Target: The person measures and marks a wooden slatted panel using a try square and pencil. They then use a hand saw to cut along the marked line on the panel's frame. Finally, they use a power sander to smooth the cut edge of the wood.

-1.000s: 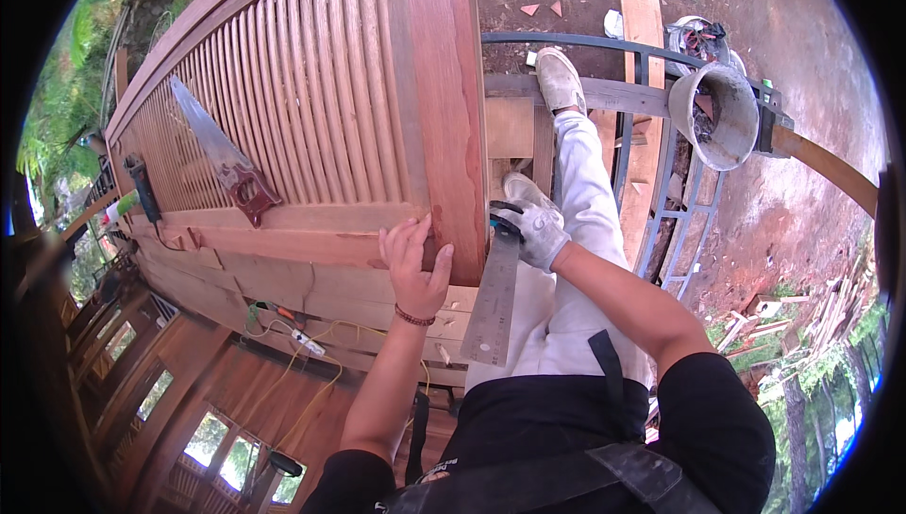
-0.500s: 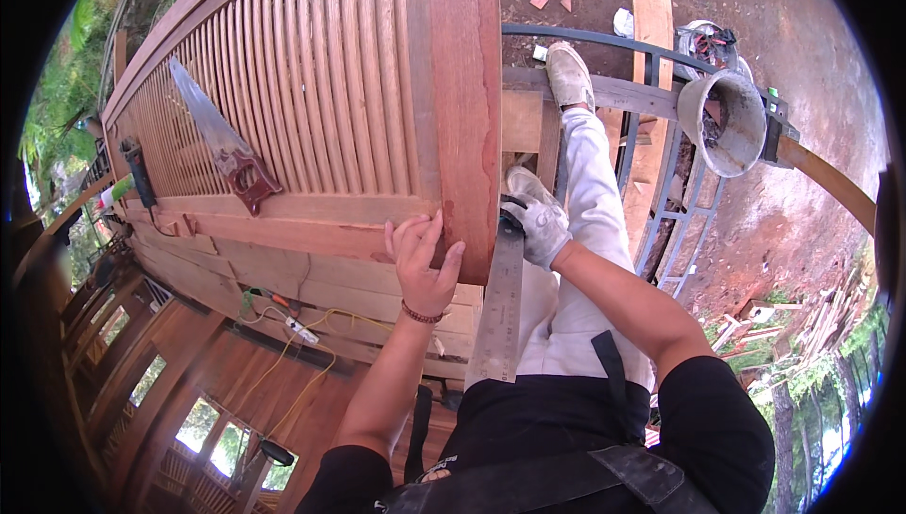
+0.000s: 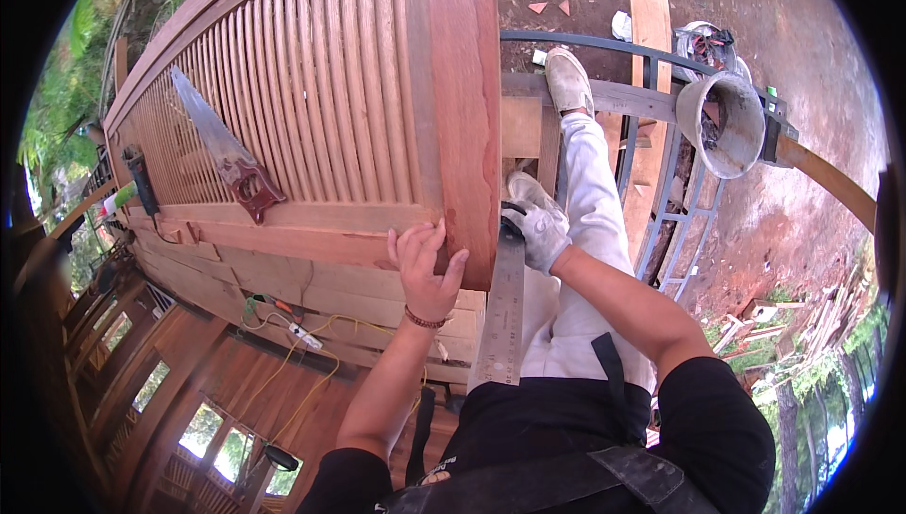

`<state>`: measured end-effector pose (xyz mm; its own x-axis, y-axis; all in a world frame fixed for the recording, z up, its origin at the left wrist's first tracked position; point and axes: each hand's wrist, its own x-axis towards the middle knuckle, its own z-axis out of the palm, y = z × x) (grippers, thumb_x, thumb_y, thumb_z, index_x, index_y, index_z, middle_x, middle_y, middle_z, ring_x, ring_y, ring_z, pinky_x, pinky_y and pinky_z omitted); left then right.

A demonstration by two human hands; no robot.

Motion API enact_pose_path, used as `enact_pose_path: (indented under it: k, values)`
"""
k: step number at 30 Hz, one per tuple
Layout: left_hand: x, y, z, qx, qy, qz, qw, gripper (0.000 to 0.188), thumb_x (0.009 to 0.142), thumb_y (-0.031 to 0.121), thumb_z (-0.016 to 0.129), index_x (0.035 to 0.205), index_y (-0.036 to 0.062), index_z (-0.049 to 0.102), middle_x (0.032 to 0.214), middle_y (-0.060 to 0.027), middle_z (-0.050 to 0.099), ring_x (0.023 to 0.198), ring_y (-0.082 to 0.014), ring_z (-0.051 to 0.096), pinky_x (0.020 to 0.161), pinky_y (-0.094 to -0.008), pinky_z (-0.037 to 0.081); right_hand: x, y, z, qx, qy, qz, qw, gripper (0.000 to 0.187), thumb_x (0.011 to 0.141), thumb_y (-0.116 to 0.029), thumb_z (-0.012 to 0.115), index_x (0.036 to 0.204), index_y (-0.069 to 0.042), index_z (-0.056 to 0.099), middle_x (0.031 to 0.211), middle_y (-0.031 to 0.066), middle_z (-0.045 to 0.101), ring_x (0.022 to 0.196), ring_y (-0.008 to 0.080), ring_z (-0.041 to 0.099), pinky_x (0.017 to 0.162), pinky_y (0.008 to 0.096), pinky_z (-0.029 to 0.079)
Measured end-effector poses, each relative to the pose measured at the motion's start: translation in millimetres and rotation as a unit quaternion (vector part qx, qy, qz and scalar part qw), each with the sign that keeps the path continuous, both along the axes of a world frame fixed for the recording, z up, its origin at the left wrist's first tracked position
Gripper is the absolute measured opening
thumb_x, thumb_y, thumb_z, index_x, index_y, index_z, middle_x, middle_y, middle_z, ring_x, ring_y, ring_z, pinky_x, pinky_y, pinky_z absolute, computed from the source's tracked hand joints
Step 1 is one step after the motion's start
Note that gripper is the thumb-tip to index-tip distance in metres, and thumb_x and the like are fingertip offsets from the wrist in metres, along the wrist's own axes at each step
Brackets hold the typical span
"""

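A louvred wooden door (image 3: 462,89) lies on its flat side to my left, slats upward. On its near corner my left hand (image 3: 429,273) rests bare, fingers bent slightly over the lower rail and thumb apart, holding nothing. My right hand (image 3: 541,235), in a light grey glove, grips the dark handle end of a try square (image 3: 502,325) just off the door's right edge. The square's steel blade runs from that hand toward my waist. Farther up the door, a handsaw (image 3: 209,127) with a brown handle lies across the slats. The gloved fingers partly hide the square's handle.
A dark cordless-looking tool (image 3: 140,179) sits at the door's left end. Below, a white power strip (image 3: 305,336) and yellow cord lie on boards. To the right are a metal frame (image 3: 694,221), a plank (image 3: 649,14) and a grey bucket (image 3: 741,122).
The view has shifted slightly, so the door and saw sit a little lower. Both hands keep their places on the door corner and the square.
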<state>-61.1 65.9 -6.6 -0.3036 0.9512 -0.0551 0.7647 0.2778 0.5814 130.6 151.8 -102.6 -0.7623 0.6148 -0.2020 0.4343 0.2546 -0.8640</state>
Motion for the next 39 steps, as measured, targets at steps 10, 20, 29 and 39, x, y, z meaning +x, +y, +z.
enact_pose_path:
  k: [10, 20, 29, 39]
  values:
    - [-0.9, -0.2, -0.4, -0.003, -0.005, 0.000, 1.000, 0.046, 0.079, 0.027, 0.077, 0.118, 0.0048, 0.067, 0.105, -0.0082, 0.064, 0.113, -0.0267, 0.056, 0.114, -0.0495, 0.019, 0.0, 0.5, 1.4, -0.025, 0.035, -0.038, 0.998, 0.048, 0.070, -0.010, 0.076, 0.114, -0.004, 0.058, 0.116, 0.0199, 0.061, 0.104, 0.0385, 0.061, 0.087, 0.0434, 0.052]
    - [0.6, 0.2, 1.8, -0.007, 0.005, -0.004, 1.000, 0.047, 0.080, 0.027, 0.076, 0.120, 0.0047, 0.067, 0.105, -0.0088, 0.064, 0.112, -0.0278, 0.056, 0.114, -0.0503, 0.019, 1.1, -1.1, 0.7, -0.019, 0.052, -0.052, 0.997, 0.050, 0.068, -0.009, 0.076, 0.115, -0.004, 0.059, 0.114, 0.0202, 0.062, 0.104, 0.0388, 0.061, 0.091, 0.0435, 0.051]
    - [-10.9, 88.9, 26.5, -0.003, -0.067, 0.074, 0.995, 0.073, 0.083, 0.025, 0.074, 0.140, -0.0068, 0.041, 0.125, -0.0230, 0.054, 0.123, -0.0399, 0.049, 0.112, -0.0477, 0.031, 67.9, 79.6, -72.0, -0.041, -0.026, -0.216, 0.975, 0.029, 0.078, -0.007, 0.066, 0.107, -0.009, 0.067, 0.106, 0.0185, 0.067, 0.100, 0.0394, 0.063, 0.089, 0.0444, 0.050]
    - [-12.8, 293.7, -12.5, -0.023, 0.055, 0.018, 0.998, 0.104, 0.078, 0.033, 0.076, 0.154, -0.0036, 0.015, 0.157, -0.0252, 0.025, 0.149, -0.0389, 0.018, 0.120, -0.0524, 0.016, -31.6, 356.1, -43.1, 0.028, -0.028, -0.265, 0.964, 0.018, 0.084, -0.016, 0.062, 0.099, -0.007, 0.065, 0.092, 0.0210, 0.068, 0.091, 0.0412, 0.064, 0.081, 0.0476, 0.050]
